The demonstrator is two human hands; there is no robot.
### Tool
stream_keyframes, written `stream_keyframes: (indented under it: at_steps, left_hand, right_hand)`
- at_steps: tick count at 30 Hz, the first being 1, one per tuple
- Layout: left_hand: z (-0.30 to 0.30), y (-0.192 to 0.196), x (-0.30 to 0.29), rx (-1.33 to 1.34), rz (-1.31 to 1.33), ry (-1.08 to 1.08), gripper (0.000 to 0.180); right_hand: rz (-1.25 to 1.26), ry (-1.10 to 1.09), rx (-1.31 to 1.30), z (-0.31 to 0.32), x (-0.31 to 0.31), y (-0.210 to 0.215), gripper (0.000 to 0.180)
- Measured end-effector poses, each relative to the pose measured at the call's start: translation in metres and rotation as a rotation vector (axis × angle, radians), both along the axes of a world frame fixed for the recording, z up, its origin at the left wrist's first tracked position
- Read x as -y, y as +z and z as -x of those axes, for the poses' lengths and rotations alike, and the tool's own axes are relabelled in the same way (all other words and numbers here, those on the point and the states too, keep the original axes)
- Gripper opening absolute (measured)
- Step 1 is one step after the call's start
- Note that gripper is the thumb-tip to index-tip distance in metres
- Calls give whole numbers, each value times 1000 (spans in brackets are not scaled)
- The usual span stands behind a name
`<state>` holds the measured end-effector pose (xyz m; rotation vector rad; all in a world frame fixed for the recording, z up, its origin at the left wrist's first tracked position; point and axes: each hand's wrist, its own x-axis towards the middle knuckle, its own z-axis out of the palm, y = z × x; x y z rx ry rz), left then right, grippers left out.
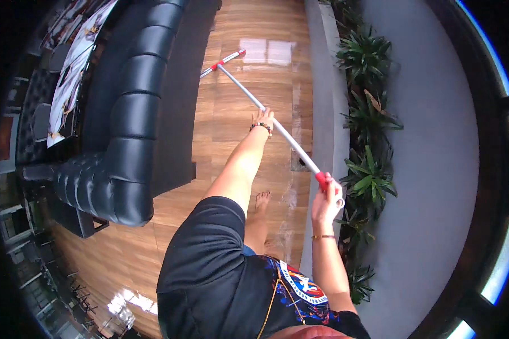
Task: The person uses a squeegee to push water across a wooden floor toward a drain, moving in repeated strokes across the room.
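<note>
A long-handled floor squeegee (293, 141) slants across the view, with a pale metal pole and a red grip at its near end. Its narrow head (231, 57) has red at the joint and at the visible tip. The head's left end passes out of sight behind the sofa's dark base. My left hand (263, 117), with a beaded bracelet at the wrist, is closed around the middle of the pole. Nearer to me and to the right, my right hand (327, 200) grips the red end. My left arm is stretched well forward.
A black tufted sofa (136, 90) runs along the left. Beyond it stands a marble-look table (76, 79). On the right, a grey ledge (329, 130) borders a planter row of green plants (370, 175). The glossy wood-look floor (226, 124) has wet-looking streaks beside the ledge.
</note>
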<state>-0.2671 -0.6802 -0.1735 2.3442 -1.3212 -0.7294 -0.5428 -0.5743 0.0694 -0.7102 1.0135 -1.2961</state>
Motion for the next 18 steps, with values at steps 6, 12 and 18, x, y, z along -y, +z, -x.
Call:
stream_keyframes:
  at_steps: [6, 12, 18]
  left_hand:
    - [146, 34, -46, 91, -230, -514, 35]
    - [314, 125, -146, -146, -81, -937, 45]
    - [391, 180, -260, -341, 72, -1165, 37]
  right_hand:
    - [-40, -187, 53, 158, -63, 27, 15]
    - [-120, -501, -49, 278, -186, 156, 25]
    - [-76, -693, -313, 312, -320, 255, 29]
